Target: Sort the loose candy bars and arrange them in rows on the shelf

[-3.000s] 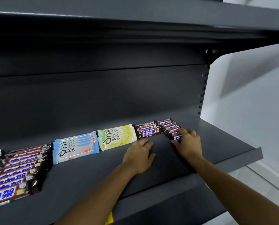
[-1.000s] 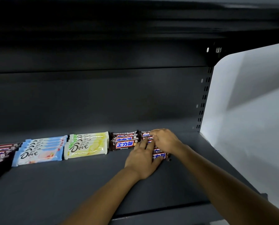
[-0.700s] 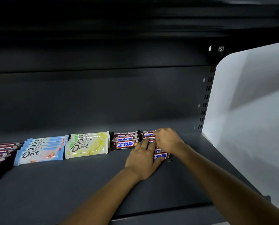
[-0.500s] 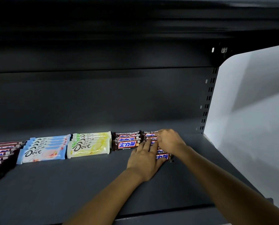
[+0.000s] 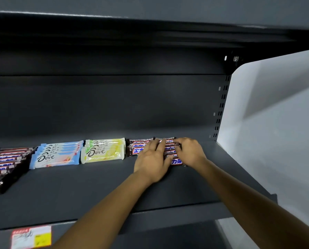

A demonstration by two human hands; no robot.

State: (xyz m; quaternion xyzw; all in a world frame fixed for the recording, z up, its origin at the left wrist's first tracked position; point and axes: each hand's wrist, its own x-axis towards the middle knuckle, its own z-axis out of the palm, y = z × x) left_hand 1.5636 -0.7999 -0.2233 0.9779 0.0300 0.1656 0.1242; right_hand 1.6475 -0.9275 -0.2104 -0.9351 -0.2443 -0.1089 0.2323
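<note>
Two hands on candy bars (image 5: 176, 161): left hand (image 5: 152, 163) flat-fingered on top, right hand (image 5: 190, 152) curled over them, grip unclear.

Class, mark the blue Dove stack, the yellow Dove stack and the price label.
blue Dove stack (image 5: 54, 159): head view, front bar's wrapper.
yellow Dove stack (image 5: 102, 154): head view, front bar's wrapper.
price label (image 5: 31, 238): head view, its middle.

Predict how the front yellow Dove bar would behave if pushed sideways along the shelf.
The front yellow Dove bar lies flat, so it would probably slide rather than roll or tip. Its glossy wrapper on the smooth shelf suggests little grip. It overlaps the bars behind, so those might shift too.
</note>
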